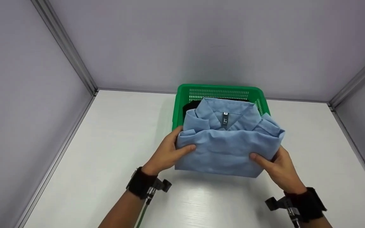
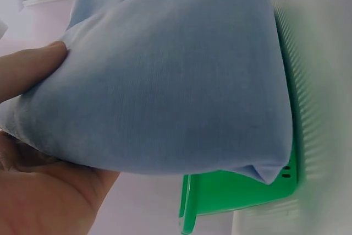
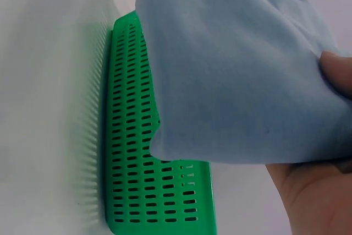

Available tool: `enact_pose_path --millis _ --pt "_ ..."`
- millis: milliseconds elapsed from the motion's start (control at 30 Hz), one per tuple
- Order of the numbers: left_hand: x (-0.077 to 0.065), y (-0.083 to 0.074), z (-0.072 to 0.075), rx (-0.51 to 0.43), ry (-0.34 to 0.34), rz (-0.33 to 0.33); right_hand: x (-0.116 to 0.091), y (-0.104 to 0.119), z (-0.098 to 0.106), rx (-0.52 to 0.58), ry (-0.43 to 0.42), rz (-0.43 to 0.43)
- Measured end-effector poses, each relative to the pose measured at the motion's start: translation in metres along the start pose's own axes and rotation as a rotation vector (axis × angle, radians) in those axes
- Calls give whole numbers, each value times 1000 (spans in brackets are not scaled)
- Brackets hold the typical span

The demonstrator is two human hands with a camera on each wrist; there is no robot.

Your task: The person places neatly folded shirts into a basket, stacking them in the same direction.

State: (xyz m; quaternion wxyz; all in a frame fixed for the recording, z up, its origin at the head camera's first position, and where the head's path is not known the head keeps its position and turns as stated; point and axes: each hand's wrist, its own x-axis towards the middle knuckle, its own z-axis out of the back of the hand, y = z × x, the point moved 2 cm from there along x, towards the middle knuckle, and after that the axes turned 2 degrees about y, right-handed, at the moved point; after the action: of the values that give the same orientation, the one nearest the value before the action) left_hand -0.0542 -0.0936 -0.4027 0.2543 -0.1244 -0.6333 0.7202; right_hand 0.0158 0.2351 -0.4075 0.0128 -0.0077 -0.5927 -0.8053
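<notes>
A folded light-blue collared shirt (image 1: pixel 220 148) is held up between both hands, its collar and dark neck label facing up in the head view. The left hand (image 1: pixel 166 153) grips its left side, thumb on the front and the other fingers behind. On the opposite side the right hand (image 1: pixel 280 167) grips it the same way. Behind and partly under the shirt stands a green plastic basket (image 1: pixel 220 87) with slotted walls. Some black cloth (image 1: pixel 191 106) shows inside it; the shirt hides most of the basket's inside. In the right wrist view, the shirt (image 3: pixel 236 81) hangs beside the basket's slotted wall (image 3: pixel 129 136).
The basket rests on a white table (image 1: pixel 119 152) near the back wall (image 1: pixel 217 44). Grey metal framing (image 1: pixel 71 50) runs along the left corner. Both wrists wear black bands with small cameras; a green cable (image 1: pixel 142 215) trails from the left one.
</notes>
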Motion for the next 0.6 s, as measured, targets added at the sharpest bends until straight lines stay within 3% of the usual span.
enact_pose_path --millis 600 --pt "17 -10 10 52 -8 -53 14 11 5 16 -31 86"
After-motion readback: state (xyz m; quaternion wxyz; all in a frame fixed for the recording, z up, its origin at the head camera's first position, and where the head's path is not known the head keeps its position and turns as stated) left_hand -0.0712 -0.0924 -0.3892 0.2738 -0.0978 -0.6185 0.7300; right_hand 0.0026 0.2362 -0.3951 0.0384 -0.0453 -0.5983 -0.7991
